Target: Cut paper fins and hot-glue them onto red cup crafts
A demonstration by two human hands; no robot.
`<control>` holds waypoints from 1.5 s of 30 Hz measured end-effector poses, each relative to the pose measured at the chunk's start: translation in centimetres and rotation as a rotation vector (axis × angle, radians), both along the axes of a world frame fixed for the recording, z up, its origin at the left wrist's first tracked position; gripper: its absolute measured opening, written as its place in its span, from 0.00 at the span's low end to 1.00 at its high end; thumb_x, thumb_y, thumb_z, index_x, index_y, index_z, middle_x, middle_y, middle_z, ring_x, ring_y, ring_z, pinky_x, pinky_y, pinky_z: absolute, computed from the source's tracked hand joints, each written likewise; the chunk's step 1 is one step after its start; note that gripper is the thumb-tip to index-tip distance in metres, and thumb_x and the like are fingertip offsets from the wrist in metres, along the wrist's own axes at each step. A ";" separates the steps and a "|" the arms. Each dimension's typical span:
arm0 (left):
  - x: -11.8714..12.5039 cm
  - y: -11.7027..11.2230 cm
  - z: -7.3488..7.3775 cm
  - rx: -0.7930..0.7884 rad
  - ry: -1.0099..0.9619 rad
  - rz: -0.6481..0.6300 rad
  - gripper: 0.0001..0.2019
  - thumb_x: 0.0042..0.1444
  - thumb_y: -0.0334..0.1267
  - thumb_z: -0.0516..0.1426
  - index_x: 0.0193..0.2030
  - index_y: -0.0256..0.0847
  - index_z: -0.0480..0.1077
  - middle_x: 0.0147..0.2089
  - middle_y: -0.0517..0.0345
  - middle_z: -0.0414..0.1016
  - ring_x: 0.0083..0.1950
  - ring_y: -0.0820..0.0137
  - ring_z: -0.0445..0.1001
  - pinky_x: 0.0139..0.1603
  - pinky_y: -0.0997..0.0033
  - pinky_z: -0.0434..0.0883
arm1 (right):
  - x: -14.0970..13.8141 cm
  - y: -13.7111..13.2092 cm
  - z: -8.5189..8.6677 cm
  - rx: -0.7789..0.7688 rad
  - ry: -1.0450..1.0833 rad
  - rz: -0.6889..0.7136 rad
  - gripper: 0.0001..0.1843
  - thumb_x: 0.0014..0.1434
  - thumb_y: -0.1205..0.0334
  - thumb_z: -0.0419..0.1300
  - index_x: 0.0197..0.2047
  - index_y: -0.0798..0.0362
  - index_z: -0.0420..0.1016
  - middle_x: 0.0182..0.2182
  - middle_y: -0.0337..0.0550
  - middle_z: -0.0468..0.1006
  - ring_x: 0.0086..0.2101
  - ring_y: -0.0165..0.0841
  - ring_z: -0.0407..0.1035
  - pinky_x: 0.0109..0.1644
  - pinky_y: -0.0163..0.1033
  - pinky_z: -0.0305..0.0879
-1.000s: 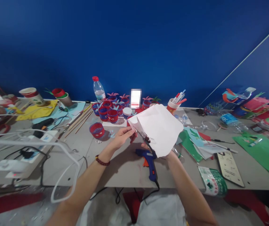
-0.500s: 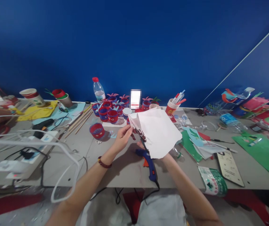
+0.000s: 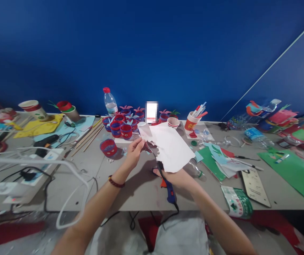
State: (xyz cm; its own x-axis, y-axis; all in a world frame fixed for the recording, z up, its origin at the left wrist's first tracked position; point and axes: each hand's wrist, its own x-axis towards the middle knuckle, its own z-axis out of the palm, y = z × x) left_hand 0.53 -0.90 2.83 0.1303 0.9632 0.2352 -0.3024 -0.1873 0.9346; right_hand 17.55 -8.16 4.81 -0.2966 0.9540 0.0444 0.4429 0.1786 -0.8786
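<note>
A white sheet of paper (image 3: 174, 147) with a ragged, cut left edge is held up over the table. My left hand (image 3: 134, 152) pinches its left side between thumb and fingers. Under the lower edge of the sheet, my right hand (image 3: 178, 179) is closed round dark-handled scissors (image 3: 160, 166), whose blades point up and left at the cut edge. The paper covers part of the right hand's fingers. Just below lies a blue glue gun (image 3: 171, 194) with an orange trigger, its cord running over the table's front edge.
Several red and blue decorated cups (image 3: 116, 129) stand behind my left hand, with a lone cup (image 3: 108, 148) nearer. A pen cup (image 3: 191, 121) is at back right. Power strips (image 3: 34, 177) and white cables crowd the left. Green paper (image 3: 292, 173) and a packet (image 3: 237, 202) lie right.
The paper has shifted left and slightly down, and a larger gap shows along its cut edge. More of my right hand shows under the sheet. Another person's hand at far left has gone.
</note>
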 end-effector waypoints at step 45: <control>-0.1 0.2 0.1 0.036 0.214 -0.087 0.21 0.54 0.56 0.56 0.25 0.39 0.66 0.26 0.59 0.67 0.33 0.70 0.70 0.40 0.66 0.72 | 5.7 3.3 3.8 -0.588 0.130 0.196 0.26 0.53 0.39 0.59 0.25 0.56 0.65 0.15 0.33 0.62 0.15 0.20 0.48 0.15 0.30 0.36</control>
